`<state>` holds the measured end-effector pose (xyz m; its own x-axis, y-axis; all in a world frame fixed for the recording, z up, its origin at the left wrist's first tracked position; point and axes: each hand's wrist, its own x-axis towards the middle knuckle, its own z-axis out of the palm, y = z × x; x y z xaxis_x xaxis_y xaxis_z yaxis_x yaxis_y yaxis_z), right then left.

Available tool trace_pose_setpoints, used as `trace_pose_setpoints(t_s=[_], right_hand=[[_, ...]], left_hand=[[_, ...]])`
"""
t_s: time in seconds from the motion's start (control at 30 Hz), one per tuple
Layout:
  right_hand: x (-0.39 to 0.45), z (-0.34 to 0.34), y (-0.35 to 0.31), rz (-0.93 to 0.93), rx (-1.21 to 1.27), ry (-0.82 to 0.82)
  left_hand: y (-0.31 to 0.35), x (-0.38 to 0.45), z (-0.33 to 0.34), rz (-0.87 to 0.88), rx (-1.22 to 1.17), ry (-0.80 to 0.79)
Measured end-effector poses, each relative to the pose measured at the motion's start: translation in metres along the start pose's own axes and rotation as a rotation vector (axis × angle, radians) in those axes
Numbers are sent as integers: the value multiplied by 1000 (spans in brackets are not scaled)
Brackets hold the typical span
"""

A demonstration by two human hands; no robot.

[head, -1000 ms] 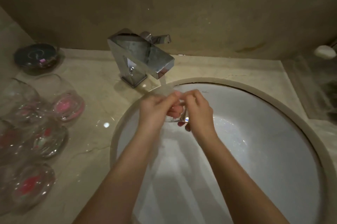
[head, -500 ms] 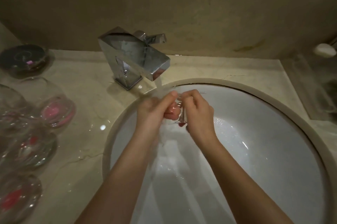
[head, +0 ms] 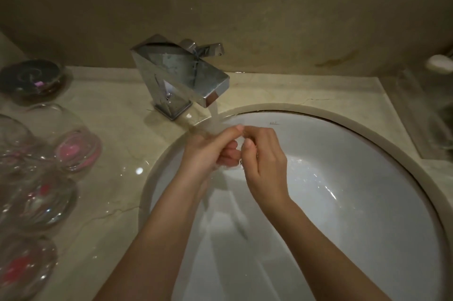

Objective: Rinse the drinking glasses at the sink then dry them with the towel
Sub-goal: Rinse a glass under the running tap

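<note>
Both hands meet over the white sink (head: 367,202), under the water running from the chrome tap (head: 181,80). The left hand (head: 208,151) and right hand (head: 266,161) both curl around 1 small clear glass (head: 239,147) held between them. On the counter (head: 117,114) to the left, several more glasses (head: 73,146) lie well apart from the sink.

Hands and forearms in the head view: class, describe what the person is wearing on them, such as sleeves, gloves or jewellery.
Both forearms are bare, with no sleeves in view. The left hand and right hand wear no gloves. No watch or bracelet shows on either wrist. Whether there are rings cannot be told.
</note>
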<state>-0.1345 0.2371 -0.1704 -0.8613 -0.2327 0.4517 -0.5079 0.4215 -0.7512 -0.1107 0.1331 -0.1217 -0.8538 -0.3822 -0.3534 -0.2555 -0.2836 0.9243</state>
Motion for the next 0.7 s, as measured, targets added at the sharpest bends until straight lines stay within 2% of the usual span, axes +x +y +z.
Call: trace_pose_setpoints(t_s=[0.03,0.07,0.13,0.2,0.27,0.37,0.5,0.57,0.7], right_hand=[[-1,-3,1,9,27,-24],[1,-7,-2,108,106,-44],[11,-15,-11,567,418,-83],[22,-21,-11,1007,685,-231],[23,-23,-11,1172,847,-340],[19,-21,-9,1233,1012,-319],[19,-14,-12,1087,970,-307],[18,-10,-14,1100,987,-266],[18,-11,-23,1161,1145,-366]], left_hand=[[-2,-1,0,12,-2,-6],[-3,-2,1,35,11,6],[-6,-5,2,95,50,42],[-7,-10,2,166,71,42],[-10,-11,0,244,121,22],[-13,-9,-6,308,209,45],[-19,-5,-6,369,274,102],[-23,-5,-3,364,239,160],[-22,-10,5,266,21,158]])
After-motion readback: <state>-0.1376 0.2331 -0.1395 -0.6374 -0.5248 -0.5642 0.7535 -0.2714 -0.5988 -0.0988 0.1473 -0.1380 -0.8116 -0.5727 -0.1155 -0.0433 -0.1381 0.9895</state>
